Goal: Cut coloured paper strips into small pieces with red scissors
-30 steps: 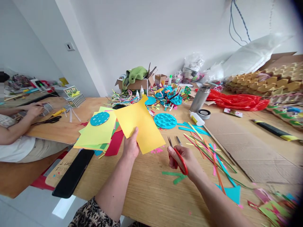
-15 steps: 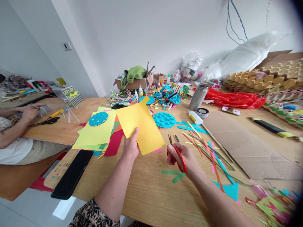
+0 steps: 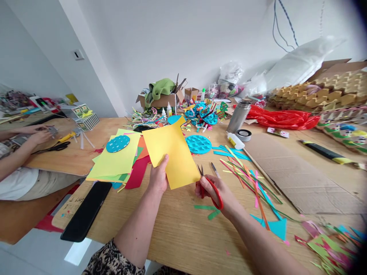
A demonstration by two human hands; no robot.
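A yellow sheet of paper (image 3: 174,152) is pinched in my left hand (image 3: 159,176), thumb on top, above the middle of the table. One strip of it sticks up at its top right corner. My right hand (image 3: 213,193) has its fingers in the handles of red scissors (image 3: 215,191). Their slightly parted blades point up and away, close beside the sheet's lower right edge. Green paper strips (image 3: 210,211) lie below my right hand. A blue round piece (image 3: 198,144) with a grid pattern lies beyond the sheet.
Left are stacked papers (image 3: 114,162), a black phone (image 3: 87,210) and another person's hands (image 3: 41,133). Right are coloured strips (image 3: 258,187), cardboard (image 3: 286,172), a utility knife (image 3: 327,152) and a steel flask (image 3: 239,117). A pen (image 3: 215,170) lies beyond the scissors.
My right hand has moved left with the scissors, bringing the blades nearer the yellow sheet. My left hand and the sheet have barely moved.
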